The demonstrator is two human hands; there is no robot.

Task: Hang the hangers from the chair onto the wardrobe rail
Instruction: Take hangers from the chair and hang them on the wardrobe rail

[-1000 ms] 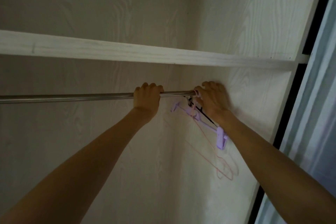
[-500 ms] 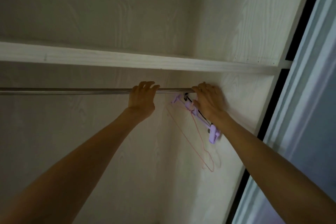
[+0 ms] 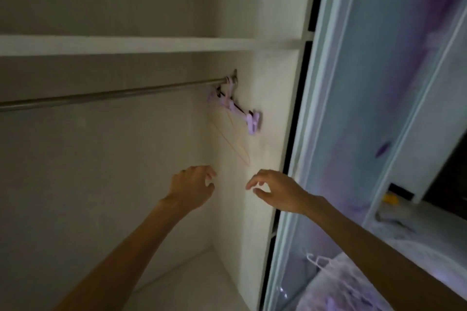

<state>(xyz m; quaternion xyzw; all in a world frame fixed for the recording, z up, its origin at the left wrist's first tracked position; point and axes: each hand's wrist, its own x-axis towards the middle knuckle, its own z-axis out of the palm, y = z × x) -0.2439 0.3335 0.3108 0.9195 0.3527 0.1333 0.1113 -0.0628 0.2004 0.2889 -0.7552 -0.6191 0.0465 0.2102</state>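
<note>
A metal wardrobe rail (image 3: 101, 95) runs from the left edge to the right side wall. At its right end hang a purple clip hanger (image 3: 240, 111) and a thin pink wire hanger (image 3: 233, 141), close against the wall. My left hand (image 3: 193, 188) and my right hand (image 3: 276, 190) float well below the rail, fingers loosely curled, holding nothing. Both are apart from the hangers.
A white shelf (image 3: 151, 45) spans the wardrobe above the rail. A sliding door (image 3: 366, 108) with a pale glossy panel stands at the right. Low at the right, white hangers (image 3: 321, 261) lie on a light surface. The wardrobe floor (image 3: 192, 283) shows below.
Both hands have let go of the rail and hangers and dropped well below it. The view has swung down and to the right.
</note>
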